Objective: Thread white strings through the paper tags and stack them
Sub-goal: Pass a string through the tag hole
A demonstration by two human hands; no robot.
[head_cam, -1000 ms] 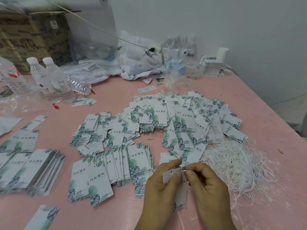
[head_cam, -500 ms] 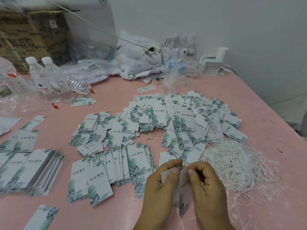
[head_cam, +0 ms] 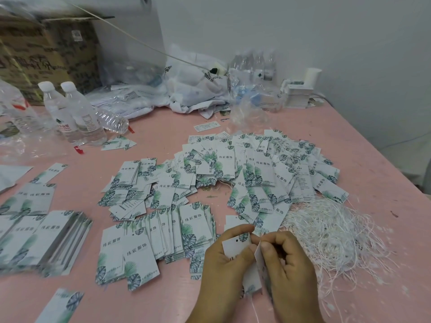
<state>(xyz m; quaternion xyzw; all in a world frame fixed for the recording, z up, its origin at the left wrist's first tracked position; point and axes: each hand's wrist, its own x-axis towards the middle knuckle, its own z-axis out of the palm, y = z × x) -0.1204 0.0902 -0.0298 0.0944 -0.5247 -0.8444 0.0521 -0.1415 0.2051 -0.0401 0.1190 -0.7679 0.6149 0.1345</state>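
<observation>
Pink worktop (head_cam: pixel 163 127) clutter surrounds both hands, left hand (head_cam: pixel 224 271) and right hand (head_cam: pixel 286 271), pinching paper tags (head_cam: pixel 235 245); the string (head_cam: pixel 255 308) could slip from the hole.

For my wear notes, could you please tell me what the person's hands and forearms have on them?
Both are bare: the left hand and right hand show no gloves, rings, watch or bands, and no sleeve reaches the visible forearms. Fingernails are short and unpainted.
</observation>
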